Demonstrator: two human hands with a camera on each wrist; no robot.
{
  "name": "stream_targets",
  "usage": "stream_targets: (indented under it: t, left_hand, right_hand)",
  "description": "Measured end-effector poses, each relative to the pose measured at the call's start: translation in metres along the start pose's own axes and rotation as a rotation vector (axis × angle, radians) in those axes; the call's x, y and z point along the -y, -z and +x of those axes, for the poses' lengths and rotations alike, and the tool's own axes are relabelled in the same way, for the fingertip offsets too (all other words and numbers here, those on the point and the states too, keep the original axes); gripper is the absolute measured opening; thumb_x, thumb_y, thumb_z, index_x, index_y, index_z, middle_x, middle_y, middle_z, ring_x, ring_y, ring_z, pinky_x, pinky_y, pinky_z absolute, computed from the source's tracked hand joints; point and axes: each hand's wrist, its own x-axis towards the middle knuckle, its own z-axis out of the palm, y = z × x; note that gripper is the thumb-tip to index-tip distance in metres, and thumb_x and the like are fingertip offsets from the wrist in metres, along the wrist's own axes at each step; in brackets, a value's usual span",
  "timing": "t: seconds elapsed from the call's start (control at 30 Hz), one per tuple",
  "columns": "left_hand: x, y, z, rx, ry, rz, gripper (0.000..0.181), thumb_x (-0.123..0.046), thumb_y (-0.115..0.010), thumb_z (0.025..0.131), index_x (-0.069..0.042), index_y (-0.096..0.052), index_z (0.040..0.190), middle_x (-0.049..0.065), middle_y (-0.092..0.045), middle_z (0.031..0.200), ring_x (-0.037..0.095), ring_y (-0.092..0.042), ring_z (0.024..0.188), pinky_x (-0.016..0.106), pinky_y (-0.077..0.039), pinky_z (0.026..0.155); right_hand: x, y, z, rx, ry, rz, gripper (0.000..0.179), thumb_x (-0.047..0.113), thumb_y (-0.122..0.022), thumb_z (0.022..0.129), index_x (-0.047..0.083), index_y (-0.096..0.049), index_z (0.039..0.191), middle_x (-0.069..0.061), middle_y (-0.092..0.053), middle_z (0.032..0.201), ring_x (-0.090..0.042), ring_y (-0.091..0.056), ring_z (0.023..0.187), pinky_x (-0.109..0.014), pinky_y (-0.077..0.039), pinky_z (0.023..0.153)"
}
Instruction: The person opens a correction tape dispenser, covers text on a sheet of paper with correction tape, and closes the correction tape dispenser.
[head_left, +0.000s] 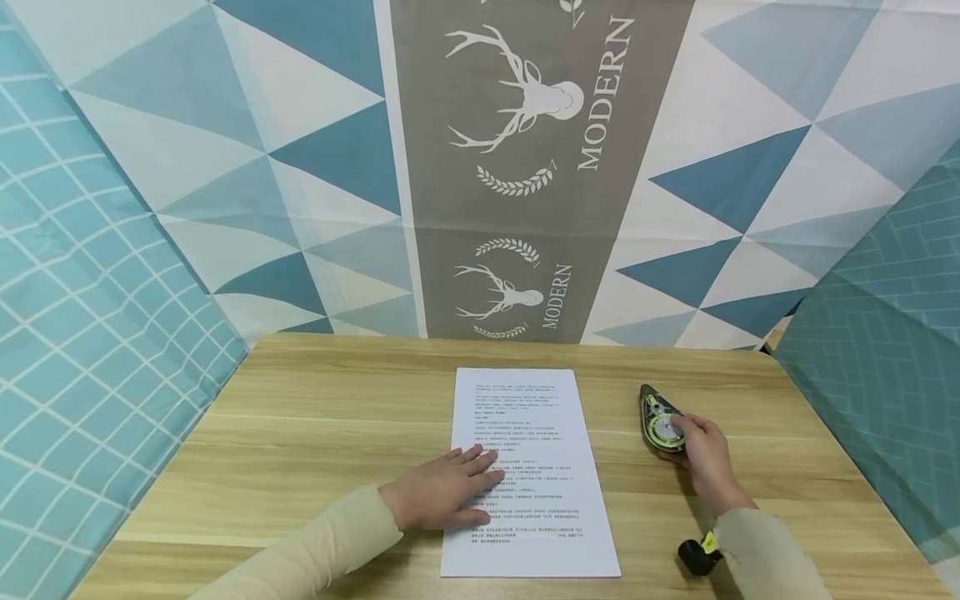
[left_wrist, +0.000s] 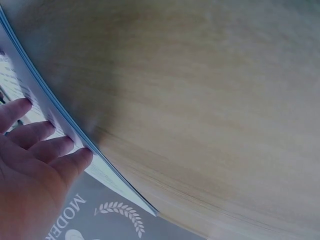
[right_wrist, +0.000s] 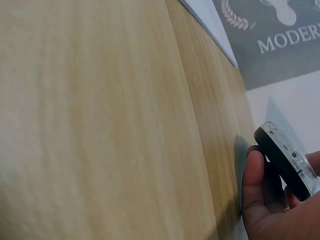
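A stack of white printed paper (head_left: 540, 471) lies on the wooden table. My left hand (head_left: 438, 493) rests on its left side, fingers spread and fairly straight. In the left wrist view the fingertips (left_wrist: 82, 156) lie on the sheet near the stack's edge. One line of print near the bottom has a blank gap. To the right of the paper, my right hand (head_left: 705, 458) holds a black and yellow-green correction tape dispenser (head_left: 663, 423) with a clear cover. In the right wrist view the dispenser (right_wrist: 285, 159) sits between thumb and fingers, its narrow end pointing away from me.
The wooden table (head_left: 337, 400) reaches back to a patterned cloth wall (head_left: 517, 167) with deer heads and triangles. Blue cloth (head_left: 90, 317) hangs at the left, teal cloth (head_left: 885, 333) at the right. A black wrist device (head_left: 699, 557) with a yellow tag is by the right sleeve.
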Motion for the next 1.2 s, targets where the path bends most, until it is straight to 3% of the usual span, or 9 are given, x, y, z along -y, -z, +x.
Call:
stream_targets:
  t: [0.2,0.53,0.63,0.83,1.0,1.2]
  left_hand:
    - [0.000,-0.001,-0.001,-0.003,-0.001,-0.002,0.059,-0.053,-0.043,0.094,-0.021,-0.040,0.143,0.006,-0.034,0.151,0.027,-0.032,0.140,0.042,-0.032,0.112]
    - [0.000,-0.003,0.000,-0.007,0.000,-0.014,0.059,-0.053,-0.043,0.094,-0.020,-0.040,0.143,0.006,-0.034,0.151,0.027,-0.032,0.140,0.042,-0.031,0.112]
    - [0.000,-0.003,0.000,-0.005,0.003,-0.016,0.059,-0.054,-0.043,0.093,-0.021,-0.040,0.143,0.006,-0.034,0.151,0.027,-0.032,0.140,0.042,-0.031,0.112]
    - [0.000,-0.003,0.001,-0.005,0.007,-0.017,0.059,-0.053,-0.044,0.093,-0.020,-0.040,0.143,0.006,-0.034,0.151,0.027,-0.031,0.140,0.042,-0.031,0.113]
    - [0.000,-0.003,0.001,-0.012,0.010,-0.014,0.060,-0.053,-0.044,0.093,-0.020,-0.041,0.142,0.006,-0.034,0.151,0.027,-0.031,0.140,0.042,-0.031,0.113]
    - [-0.001,-0.002,0.000,-0.009,0.013,-0.017,0.060,-0.053,-0.044,0.093,-0.020,-0.040,0.143,0.006,-0.034,0.151,0.027,-0.031,0.140,0.042,-0.031,0.112]
  right_hand:
    - [-0.001,0.000,0.005,-0.045,0.023,-0.074,0.066,0.029,-0.045,0.096,-0.009,-0.019,0.143,-0.022,-0.040,0.123,0.000,-0.055,0.069,-0.022,-0.057,0.066]
    - [-0.001,0.007,0.010,-0.137,0.090,-0.387,0.059,0.036,-0.047,0.093,-0.008,-0.042,0.133,-0.025,-0.048,0.121,-0.007,-0.053,0.077,-0.020,-0.052,0.059]
    - [0.002,0.010,0.010,-0.137,0.090,-0.459,0.060,0.038,-0.046,0.094,-0.008,-0.045,0.131,-0.026,-0.048,0.124,-0.018,-0.054,0.090,-0.021,-0.048,0.064]
    - [0.005,0.012,0.010,-0.107,0.059,-0.532,0.064,0.042,-0.041,0.095,-0.008,-0.040,0.135,-0.029,-0.042,0.133,-0.036,-0.044,0.116,-0.041,-0.044,0.088]
    - [0.007,0.013,0.011,-0.075,0.035,-0.566,0.067,0.044,-0.037,0.096,-0.008,-0.036,0.138,-0.030,-0.037,0.138,-0.039,-0.040,0.123,-0.050,-0.039,0.098]
    - [0.004,0.015,0.011,-0.058,0.075,-0.615,0.065,0.041,-0.035,0.097,-0.009,-0.036,0.137,-0.031,-0.038,0.137,-0.043,-0.041,0.122,-0.051,-0.041,0.095]
